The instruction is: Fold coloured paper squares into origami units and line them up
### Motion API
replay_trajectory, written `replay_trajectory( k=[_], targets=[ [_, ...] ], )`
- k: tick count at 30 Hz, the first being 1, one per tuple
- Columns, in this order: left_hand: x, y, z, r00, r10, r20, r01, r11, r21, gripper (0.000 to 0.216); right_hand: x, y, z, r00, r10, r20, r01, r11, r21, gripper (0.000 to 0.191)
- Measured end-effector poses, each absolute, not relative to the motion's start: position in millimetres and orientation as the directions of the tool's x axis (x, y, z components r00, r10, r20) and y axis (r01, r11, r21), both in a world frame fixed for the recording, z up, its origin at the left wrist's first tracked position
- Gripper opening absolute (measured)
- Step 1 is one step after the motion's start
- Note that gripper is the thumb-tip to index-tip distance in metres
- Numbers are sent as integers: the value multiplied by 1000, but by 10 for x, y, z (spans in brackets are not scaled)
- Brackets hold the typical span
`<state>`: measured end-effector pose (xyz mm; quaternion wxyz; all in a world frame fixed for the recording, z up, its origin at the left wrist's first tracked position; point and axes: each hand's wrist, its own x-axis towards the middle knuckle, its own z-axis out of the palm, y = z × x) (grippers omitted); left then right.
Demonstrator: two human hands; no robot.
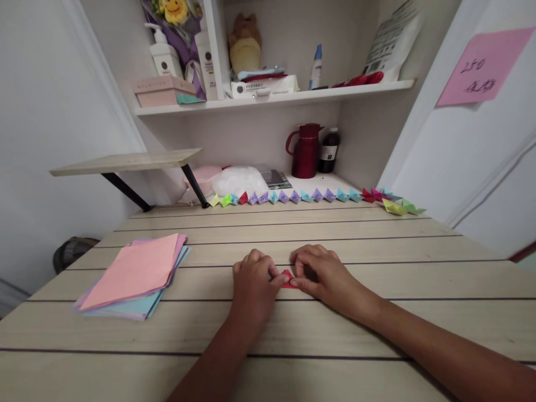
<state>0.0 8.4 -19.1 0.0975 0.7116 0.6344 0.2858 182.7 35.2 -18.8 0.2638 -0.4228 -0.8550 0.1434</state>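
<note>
A small folded piece of red paper (288, 277) lies on the wooden table between my hands, its top corner pointing away from me. My left hand (257, 276) grips its left side, the thumb pressed on the paper and the other fingers curled. From the right, my right hand (320, 273) holds the other side, thumb tip on the red paper and fingers bent above it. Parts of the paper are hidden under both thumbs. Further left rests a stack of coloured paper sheets (138, 265), pink on top, with purple and blue edges showing.
Along the table's back edge runs a row of folded paper boats (295, 196) in several colours. Behind them stand a red jug (306, 152) and a dark bottle (329, 151). A small raised wooden shelf (129, 162) on black legs stands at the back left.
</note>
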Motion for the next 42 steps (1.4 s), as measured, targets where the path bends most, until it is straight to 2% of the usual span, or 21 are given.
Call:
replay_trajectory(
  k=[5,11,14,18,20,24,30,33,37,42],
  targets=[
    [2,83,-205,30,954,299,872,-171,459,16,1786,297,-161,-509,783,359,625,622,-471,15],
    [-18,81,-150,8,963,269,895,-127,428,17,1766,236,-128,-611,707,356,631,706,-322,14],
    [-76,73,-130,0,963,269,878,-128,461,11,1763,220,-116,-627,685,370,641,724,-254,20],
    [-139,58,-135,16,956,293,794,-190,578,4,1759,210,-130,-637,665,390,648,736,-197,24],
    [-140,54,-150,42,956,291,788,-211,579,7,1764,212,-146,-638,660,396,645,740,-193,24],
    [-111,47,-172,95,962,255,855,-210,475,16,1794,225,-166,-651,642,406,618,758,-208,23],
    [-108,41,-124,120,971,208,894,-197,404,16,1779,274,-154,-626,671,398,589,741,-322,20],
    [-110,46,-90,124,977,173,894,-186,408,17,1732,299,-164,-623,683,381,601,730,-326,16],
    [-114,66,-88,120,981,155,882,-177,437,19,1698,290,-185,-651,665,365,619,744,-251,11],
    [-199,68,-124,151,965,214,819,-244,520,17,1720,271,-168,-670,650,360,613,757,-227,13]
  ],
)
